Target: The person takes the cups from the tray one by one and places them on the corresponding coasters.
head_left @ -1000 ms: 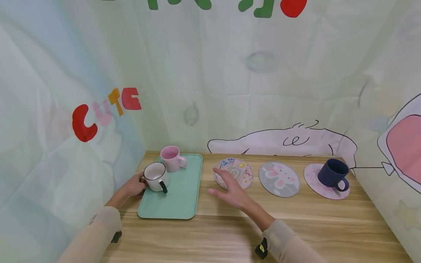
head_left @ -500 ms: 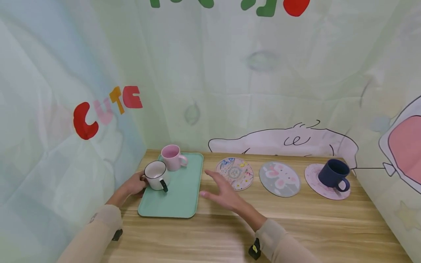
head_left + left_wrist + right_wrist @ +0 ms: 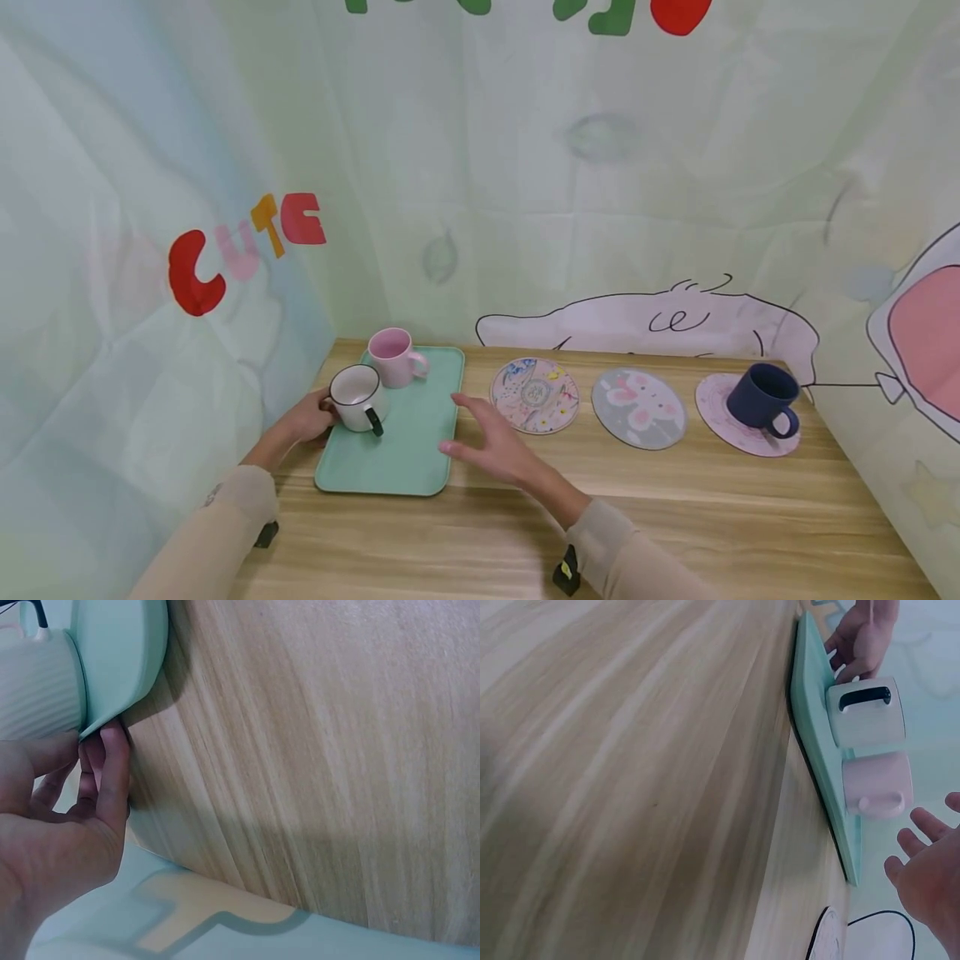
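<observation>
Basically, left hand [image 3: 306,418] had its grip clamped on the left edge of the green tray [image 3: 411,458]. Right hand [image 3: 497,448] had its grip apart, thumb and fingers spread, near the tray's right edge. Tray was left on the desk [image 3: 450,546], bearing white mug [image 3: 356,410] and pink mug [image 3: 392,365]; navy mug [image 3: 757,402] stood well rightward.

A curtained tabletop booth: cartoon-printed cloth [image 3: 510,175] lines three sides of a wood-grain table [image 3: 420,542].
</observation>
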The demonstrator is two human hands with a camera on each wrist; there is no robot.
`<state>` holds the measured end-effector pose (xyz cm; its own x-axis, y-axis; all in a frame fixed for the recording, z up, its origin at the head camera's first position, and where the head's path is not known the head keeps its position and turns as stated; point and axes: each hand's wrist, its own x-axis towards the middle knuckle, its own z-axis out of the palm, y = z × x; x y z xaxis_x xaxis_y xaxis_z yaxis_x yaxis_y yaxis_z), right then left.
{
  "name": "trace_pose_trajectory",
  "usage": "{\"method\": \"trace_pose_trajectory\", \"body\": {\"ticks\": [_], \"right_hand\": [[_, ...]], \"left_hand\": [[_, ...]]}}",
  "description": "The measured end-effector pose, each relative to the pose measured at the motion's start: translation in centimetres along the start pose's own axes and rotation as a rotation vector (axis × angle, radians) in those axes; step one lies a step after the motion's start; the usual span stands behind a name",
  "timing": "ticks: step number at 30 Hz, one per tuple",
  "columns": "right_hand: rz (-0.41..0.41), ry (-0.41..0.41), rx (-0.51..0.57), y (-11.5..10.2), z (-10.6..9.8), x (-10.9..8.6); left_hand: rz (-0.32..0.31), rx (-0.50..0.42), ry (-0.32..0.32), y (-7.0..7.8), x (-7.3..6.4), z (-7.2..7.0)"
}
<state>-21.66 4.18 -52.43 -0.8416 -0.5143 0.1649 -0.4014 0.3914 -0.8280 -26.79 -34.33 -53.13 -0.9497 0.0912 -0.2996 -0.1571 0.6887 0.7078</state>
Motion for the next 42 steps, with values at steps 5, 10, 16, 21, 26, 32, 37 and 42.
{"method": "trace_pose_trajectory", "body": {"ticks": [5, 10, 16, 21, 26, 32, 37, 42], "right_hand": [[0.006, -0.013, -0.01, -0.6, 0.4, 0.9], [0.006, -0.026, -0.012, -1.5, 0.9, 1.7], [-0.001, -0.038, 0.012, -1.7, 1.8, 2.6], [0.017, -0.042, 0.049, -1.5, 2.3, 2.9], [0.015, -0.026, 0.101, -1.3, 2.6, 3.3], [-0.006, -0.017, 0.124, -1.6, 3.1, 4.0], [-0.022, -0.025, 0.114, -2.1, 3.8, 4.9], [0.009, -0.041, 0.117, -2.7, 4.3, 5.5]], "left_hand": [[-0.011, 0.001, -0.003, -0.2, 0.1, -0.1], [-0.001, 0.026, -0.001, -0.3, -0.1, -0.1], [0.014, 0.009, 0.006, -0.5, -0.1, 0.1], [0.015, -0.012, 0.001, -0.3, -0.1, 0.2], [0.01, -0.006, -0.005, 0.0, 0.0, 0.1], [0.006, -0.009, -0.007, 0.2, -0.2, 0.0], [0.009, 0.004, -0.004, 0.2, -0.4, -0.1], [0.016, -0.029, -0.011, 0.4, -0.5, 0.1]]}}
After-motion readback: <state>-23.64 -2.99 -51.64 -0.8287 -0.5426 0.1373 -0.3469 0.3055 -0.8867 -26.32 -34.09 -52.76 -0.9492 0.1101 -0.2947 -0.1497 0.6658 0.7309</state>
